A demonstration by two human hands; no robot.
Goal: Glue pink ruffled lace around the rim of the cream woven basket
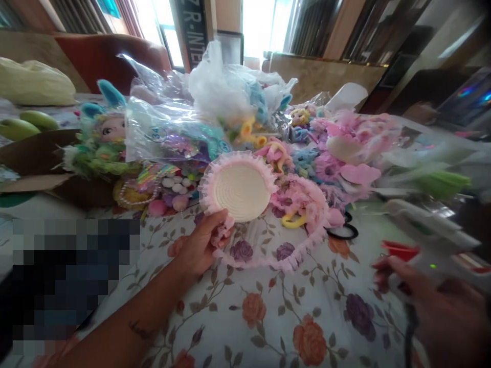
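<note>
My left hand is closed on the lower edge of a round cream disc with a pink lace frill, held upright above the flowered tablecloth. A strip of pink lace trim trails from the disc and curves across the cloth to the right. My right hand at the lower right grips a white hot glue gun, blurred by motion, with a red trigger and a small green light. The gun's nozzle points left, well apart from the disc.
A heap of pink, blue and yellow toy ponies, fabric flowers and clear plastic bags fills the back of the table. A green-haired doll lies on a brown cardboard box at left. Black hair ties lie beside the trim.
</note>
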